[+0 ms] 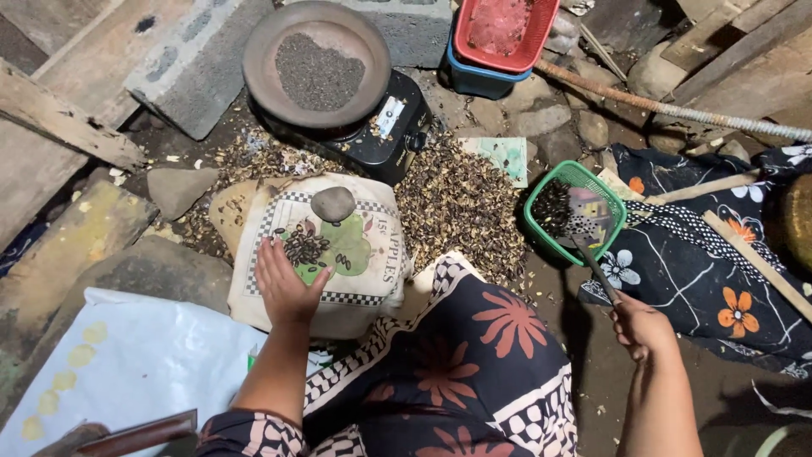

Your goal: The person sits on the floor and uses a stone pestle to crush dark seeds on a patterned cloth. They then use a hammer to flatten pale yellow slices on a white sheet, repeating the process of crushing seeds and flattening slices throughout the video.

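Your left hand (pixel 283 286) lies flat and spread on a printed cloth (pixel 355 271) over a stone, fingers (pixel 269 254) touching a small heap of dark seeds (pixel 303 247). A smooth grey pebble (pixel 333 203) sits on the cloth just above that heap. Behind it, a round pan (pixel 258 76) of dark grains rests on a black scale (pixel 397 140), and husks (pixel 461 207) litter the ground to its right. Further right, a green basket (pixel 541 228) holds more seeds. Your right hand (pixel 640 326) is clamped around the handle of a metal scoop (pixel 588 222) whose blade dips into that basket. The hands are well apart.
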